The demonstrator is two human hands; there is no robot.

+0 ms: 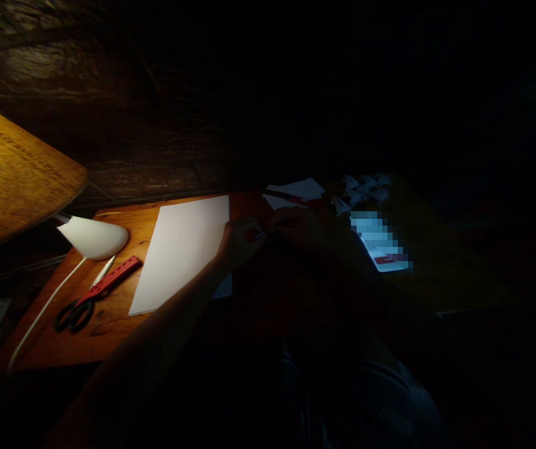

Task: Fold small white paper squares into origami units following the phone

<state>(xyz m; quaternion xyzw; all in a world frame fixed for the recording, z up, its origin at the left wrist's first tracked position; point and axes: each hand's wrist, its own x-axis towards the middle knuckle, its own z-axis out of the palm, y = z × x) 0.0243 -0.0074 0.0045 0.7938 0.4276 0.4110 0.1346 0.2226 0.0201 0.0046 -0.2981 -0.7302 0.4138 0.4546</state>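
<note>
The scene is very dark. My left hand (239, 240) is closed in a pinch over the wooden table (108, 330), holding a small red piece (251, 234) with a thin pale edge. My right hand (298, 226) meets it from the right, fingers curled on the same small thing; deep shadow hides what it is. Just left of my hands lies a white sheet of paper (183, 252).
A white lamp head (93, 238) with its cord sits at the table's left. Beside it lie a red ruler (113, 279), a pen (103, 271) and black-handled scissors (73, 313). Paper scraps (296, 190), crumpled paper (364, 187) and a lit phone (382, 243) are behind.
</note>
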